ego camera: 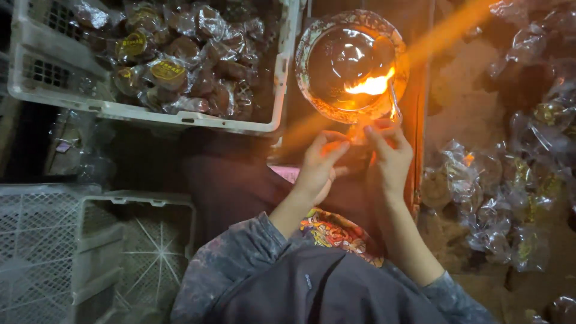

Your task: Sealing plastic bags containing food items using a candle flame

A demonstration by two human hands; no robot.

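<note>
My left hand [319, 163] and my right hand [389, 157] are raised together just below a patterned bowl [312, 45] that holds dark liquid and a burning flame [371, 85]. Between the fingertips of both hands I pinch a small clear plastic packet [358, 133], its edge close to the flame. The glare hides what is inside the packet. Both hands are closed on it, thumbs and forefingers nearly touching.
A white plastic crate [150, 114] at the upper left holds several wrapped brown sweets [180, 54]. More wrapped sweets [498, 186] lie in a heap on the right. White crates [90, 252] stand stacked at the lower left. A colourful patterned plate [336, 234] lies under my forearms.
</note>
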